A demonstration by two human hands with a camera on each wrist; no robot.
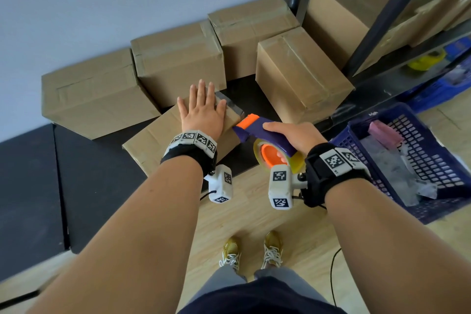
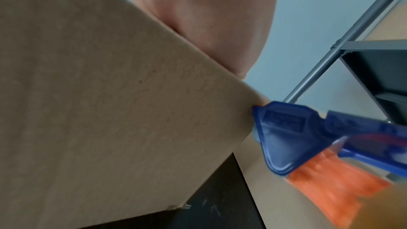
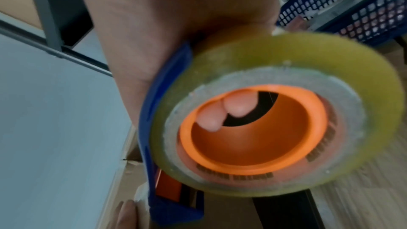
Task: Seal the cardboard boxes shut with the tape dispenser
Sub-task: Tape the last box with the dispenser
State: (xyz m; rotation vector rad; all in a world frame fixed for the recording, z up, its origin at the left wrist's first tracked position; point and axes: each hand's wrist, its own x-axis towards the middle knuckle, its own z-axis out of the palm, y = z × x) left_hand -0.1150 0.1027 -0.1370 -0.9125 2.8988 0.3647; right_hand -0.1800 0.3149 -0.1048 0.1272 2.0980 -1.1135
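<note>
Row of brown boxes (image 1: pixel 178 64) lines the wall; matte cardboard w/ glossy tape strips. The box (image 1: pixel 163 135) being sealed sits tilted in front on the floor. Judging by looks it's light, likely to slide, so pin the top down flat. Left hand (image 1: pixel 202 109) lies on its top, fingers straight, gripping nothing. Right hand (image 1: pixel 293 135) is wrapped round the tape dispenser (image 1: pixel 257 130) at the box's right edge: hard blue/orange plastic, round yellowish roll (image 3: pixel 275 111), fingertips (image 3: pixel 237 105) inside the core.
</note>
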